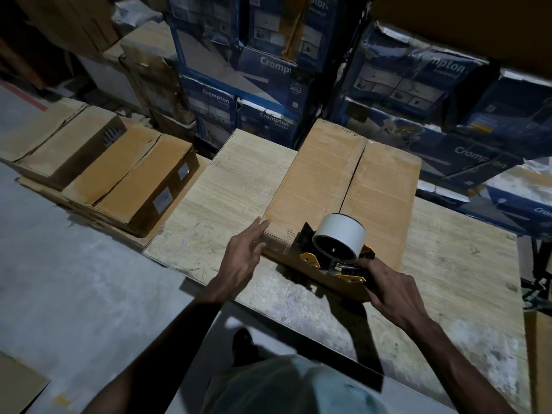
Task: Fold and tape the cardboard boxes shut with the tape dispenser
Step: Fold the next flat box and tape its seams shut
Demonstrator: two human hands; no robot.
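A brown cardboard box (322,186) lies flat on the wooden table (227,186), its two top flaps folded shut with a dark seam running down the middle. The tape dispenser (337,246), black and yellow with a white tape roll, sits at the box's near edge over the seam. My right hand (388,288) grips the dispenser's handle from the near side. Fingers straight, my left hand (245,252) touches the box's near left corner.
Several taped brown boxes (125,174) lie on flattened cardboard on the floor to the left. Stacks of blue printed cartons (263,85) stand behind the table and to the right. Grey concrete floor (74,279) lies at the near left.
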